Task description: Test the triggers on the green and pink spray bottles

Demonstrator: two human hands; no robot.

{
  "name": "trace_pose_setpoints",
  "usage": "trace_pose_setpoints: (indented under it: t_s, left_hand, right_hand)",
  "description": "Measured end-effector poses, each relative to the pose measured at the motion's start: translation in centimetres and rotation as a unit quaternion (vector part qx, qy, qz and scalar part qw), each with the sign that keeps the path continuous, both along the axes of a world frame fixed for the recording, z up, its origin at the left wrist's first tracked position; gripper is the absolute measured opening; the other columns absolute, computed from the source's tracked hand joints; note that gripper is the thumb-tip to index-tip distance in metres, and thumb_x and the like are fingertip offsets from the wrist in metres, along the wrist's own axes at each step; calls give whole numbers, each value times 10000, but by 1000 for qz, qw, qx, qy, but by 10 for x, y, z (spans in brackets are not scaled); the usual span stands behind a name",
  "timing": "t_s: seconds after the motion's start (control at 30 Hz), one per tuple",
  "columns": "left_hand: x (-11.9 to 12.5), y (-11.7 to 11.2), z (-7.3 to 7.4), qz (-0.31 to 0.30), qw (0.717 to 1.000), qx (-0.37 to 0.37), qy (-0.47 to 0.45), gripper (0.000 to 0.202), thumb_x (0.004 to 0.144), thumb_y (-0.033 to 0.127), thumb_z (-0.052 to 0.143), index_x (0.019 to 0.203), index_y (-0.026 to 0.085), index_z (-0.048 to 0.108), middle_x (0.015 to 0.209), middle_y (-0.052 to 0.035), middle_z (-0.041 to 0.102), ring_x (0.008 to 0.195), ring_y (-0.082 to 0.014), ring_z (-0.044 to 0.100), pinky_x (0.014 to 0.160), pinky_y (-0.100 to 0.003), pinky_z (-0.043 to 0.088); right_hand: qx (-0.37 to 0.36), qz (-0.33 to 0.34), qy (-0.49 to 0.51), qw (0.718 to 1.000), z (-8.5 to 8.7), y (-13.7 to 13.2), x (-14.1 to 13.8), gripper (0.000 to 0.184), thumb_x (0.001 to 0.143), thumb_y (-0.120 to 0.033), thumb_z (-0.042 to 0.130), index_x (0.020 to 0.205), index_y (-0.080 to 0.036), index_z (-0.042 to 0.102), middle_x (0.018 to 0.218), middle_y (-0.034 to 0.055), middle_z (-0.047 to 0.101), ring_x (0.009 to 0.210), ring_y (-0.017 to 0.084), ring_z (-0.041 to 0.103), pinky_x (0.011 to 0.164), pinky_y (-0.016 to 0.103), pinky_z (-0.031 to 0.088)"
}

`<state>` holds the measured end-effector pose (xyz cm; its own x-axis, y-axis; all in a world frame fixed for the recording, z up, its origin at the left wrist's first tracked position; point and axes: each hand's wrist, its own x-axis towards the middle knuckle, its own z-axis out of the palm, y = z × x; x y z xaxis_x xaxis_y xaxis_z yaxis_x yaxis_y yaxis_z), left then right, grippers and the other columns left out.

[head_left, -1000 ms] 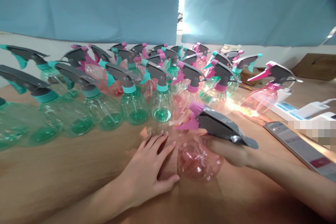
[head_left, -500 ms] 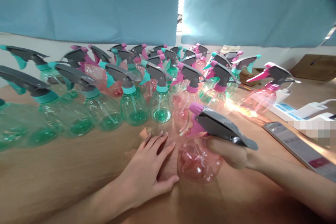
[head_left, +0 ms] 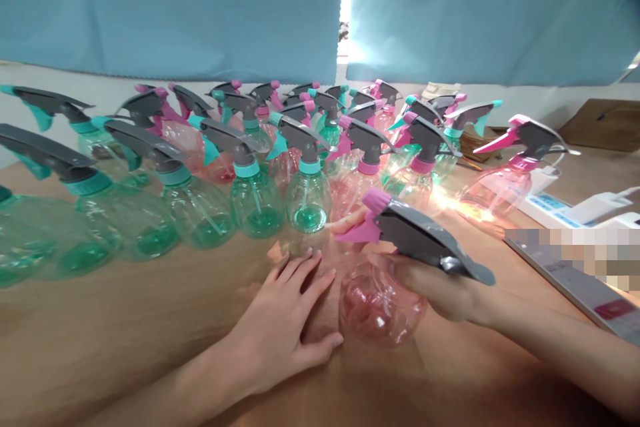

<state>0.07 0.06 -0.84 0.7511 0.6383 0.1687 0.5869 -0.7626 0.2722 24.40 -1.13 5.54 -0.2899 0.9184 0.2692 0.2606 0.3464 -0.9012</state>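
My right hand [head_left: 435, 287] is wrapped round the neck of a clear pink spray bottle [head_left: 377, 307] with a grey head and pink nozzle. One finger reaches out in front, by the pink trigger [head_left: 357, 232]. Part of the grip is hidden behind the bottle and its head. Just left of the bottle, my left hand [head_left: 280, 320] lies flat on the wooden table [head_left: 165, 333] with its fingers spread, holding nothing. Beyond the fingertips stands a green spray bottle [head_left: 309, 203] with a turquoise collar.
Rows of green and pink spray bottles [head_left: 257, 207] fill the back and left of the table. A lone pink spray bottle [head_left: 497, 190] stands at right, near a white power strip [head_left: 555, 210] and a phone [head_left: 565, 287]. Blue blinds [head_left: 175, 13] hang behind.
The finger at the pink trigger has moved from close beside it to stretched out forward, and the trigger now sits further out. My left hand stays in place.
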Motion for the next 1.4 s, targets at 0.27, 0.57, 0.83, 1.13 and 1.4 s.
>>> trace_pose_setpoints:
  t_s: [0.27,0.57,0.83,1.13,1.4]
  left_hand:
    - [0,0,4,-3,1000,-21,1,681,805,464,674,1408,212,479,1509,-147,401,1375,-373,345,1103,-573,283]
    - [1,0,4,-1,1000,-15,19,692,819,474,659,1423,198,465,1521,-161,383,1386,-355,333,1106,-564,280]
    - [1,0,6,-4,1000,-14,12,680,818,472,660,1408,186,482,1514,-163,391,1378,-375,340,1101,-572,287]
    - [1,0,6,-5,1000,-22,7,673,829,470,651,1419,202,470,1515,-151,397,1379,-373,344,1103,-576,285]
    - [1,0,7,-6,1000,-21,17,650,851,470,638,1415,189,480,1518,-160,393,1382,-374,343,1104,-575,285]
  right_hand:
    - [-24,-33,-19,999,-15,-3,12,133,863,-217,567,923,-224,686,816,12,720,775,179,719,671,279,599]
    - [19,-28,-34,999,0,-2,3,117,871,-225,555,825,-204,661,745,4,681,666,147,688,600,249,582]
    - [39,-5,-17,999,9,0,-5,150,855,-236,571,708,-218,594,621,-24,582,577,130,608,549,244,549]
    - [43,22,-50,998,12,1,-3,256,854,-244,524,599,-222,510,535,-54,439,477,103,473,444,224,449]
    - [33,-2,-11,999,11,0,-8,155,831,-244,570,678,-215,570,659,-21,583,601,133,603,545,257,527]
